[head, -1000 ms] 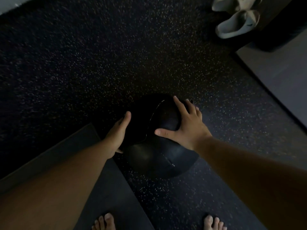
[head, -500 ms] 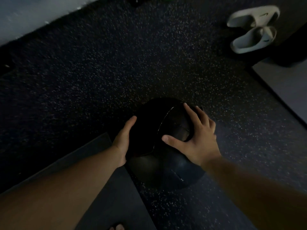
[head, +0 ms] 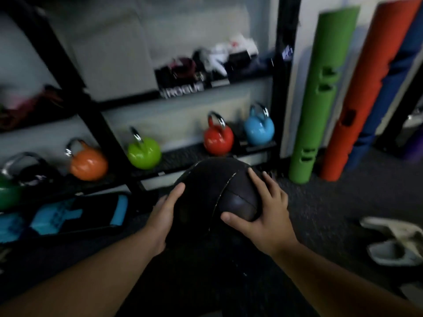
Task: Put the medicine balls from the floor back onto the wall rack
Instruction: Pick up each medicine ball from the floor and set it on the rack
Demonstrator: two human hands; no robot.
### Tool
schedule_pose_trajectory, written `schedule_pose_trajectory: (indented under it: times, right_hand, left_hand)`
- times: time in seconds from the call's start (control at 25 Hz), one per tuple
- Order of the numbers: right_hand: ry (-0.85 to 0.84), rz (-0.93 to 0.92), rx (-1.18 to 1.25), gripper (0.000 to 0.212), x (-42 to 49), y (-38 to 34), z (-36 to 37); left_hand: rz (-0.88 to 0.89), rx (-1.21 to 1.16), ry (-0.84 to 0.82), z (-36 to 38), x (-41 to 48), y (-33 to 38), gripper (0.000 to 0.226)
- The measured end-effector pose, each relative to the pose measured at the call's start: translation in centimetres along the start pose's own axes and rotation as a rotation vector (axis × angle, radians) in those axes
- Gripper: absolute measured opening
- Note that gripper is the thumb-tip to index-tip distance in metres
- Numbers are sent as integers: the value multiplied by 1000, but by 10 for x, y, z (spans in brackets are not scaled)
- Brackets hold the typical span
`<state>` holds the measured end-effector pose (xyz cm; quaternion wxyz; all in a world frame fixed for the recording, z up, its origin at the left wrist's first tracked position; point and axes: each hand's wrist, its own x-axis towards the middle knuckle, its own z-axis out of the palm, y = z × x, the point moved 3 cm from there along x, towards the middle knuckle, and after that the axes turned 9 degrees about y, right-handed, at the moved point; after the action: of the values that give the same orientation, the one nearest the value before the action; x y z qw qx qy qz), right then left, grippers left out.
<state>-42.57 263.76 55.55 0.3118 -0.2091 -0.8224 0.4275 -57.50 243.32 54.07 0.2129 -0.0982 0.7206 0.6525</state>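
Observation:
A large black stitched medicine ball (head: 206,202) is held up in front of me between both hands. My left hand (head: 163,212) presses flat on its left side. My right hand (head: 265,212) is spread over its upper right, thumb pointing left. Behind the ball stands a black metal wall rack (head: 282,72) with shelves. The ball's lower part fades into dark shadow.
The rack's low shelf carries coloured kettlebells: orange (head: 88,163), green (head: 143,153), red (head: 218,137), blue (head: 258,128). A green tube (head: 318,94) and an orange tube (head: 364,88) lean on the wall at right. White slides (head: 393,241) lie on the floor at right. A blue-and-black pad (head: 68,216) lies at left.
Both hands have lifted the ball off the floor. The view has swung up from the floor to the rack; the image is blurred by that motion.

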Motion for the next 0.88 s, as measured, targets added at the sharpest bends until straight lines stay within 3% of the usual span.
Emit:
schedule_pose_trajectory:
  times: [0.12,0.2,0.48,0.72,0.88]
  right_hand:
    - [5,-148,53,116,51,-134,-21]
    - [9,-222,76,118,81,-224,-32]
    - [99,-457,172,121,139,-476,-29]
    - [183,-548,206,119,177,-583,-24]
    - [204,-570,207,118,216,-615,-10]
  left_hand:
    - [149,-84,24,-50,-50,132,86]
    - [269,-122,64,-88,-84,216,73]
    - [602,-202,144,-220,-155,443,58]
    - [735,-187,104,-270,-175,549,59]
    - [761,-175,76,-281,-160,593,80]
